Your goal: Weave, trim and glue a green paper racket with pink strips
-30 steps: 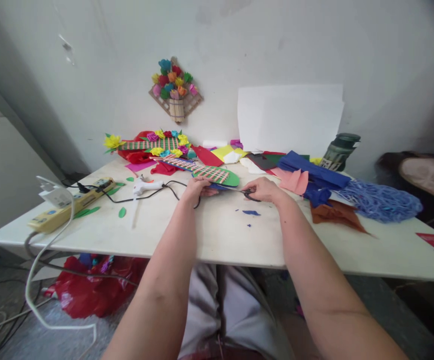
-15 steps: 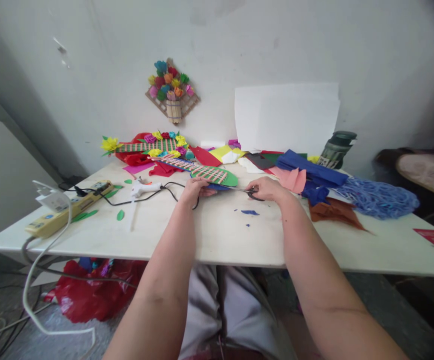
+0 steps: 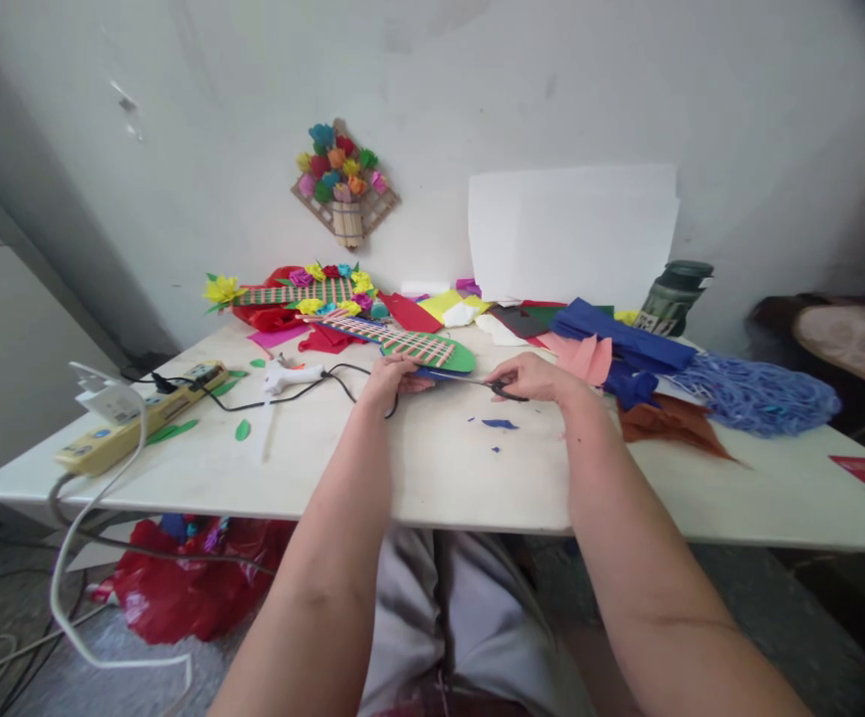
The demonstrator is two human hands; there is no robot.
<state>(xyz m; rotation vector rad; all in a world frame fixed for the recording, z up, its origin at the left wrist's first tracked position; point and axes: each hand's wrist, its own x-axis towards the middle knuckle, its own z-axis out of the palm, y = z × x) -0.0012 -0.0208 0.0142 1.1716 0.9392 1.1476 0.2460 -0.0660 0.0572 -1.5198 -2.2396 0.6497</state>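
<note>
My right hand (image 3: 528,376) is closed round the black handles of a pair of scissors (image 3: 508,391). The blades point left, along the edge of blue paper (image 3: 432,374) beneath a guitar-shaped craft piece (image 3: 402,342). That piece has a green rounded end and a lattice of pale and pink strips. My left hand (image 3: 394,382) grips its near edge together with the blue paper; some of the fingers are hidden underneath. Small blue paper scraps (image 3: 499,424) lie on the table below the scissors.
A white glue gun (image 3: 292,375) with a black cord and a yellow power strip (image 3: 114,430) lie left. Behind is a flower-decorated craft piece (image 3: 294,292). Coloured paper (image 3: 618,334), blue yarn (image 3: 764,395) and a dark green bottle (image 3: 672,297) are on the right.
The view has shifted very slightly. Both hands hold nearly the same position, with the scissors still at the blue paper's edge.
</note>
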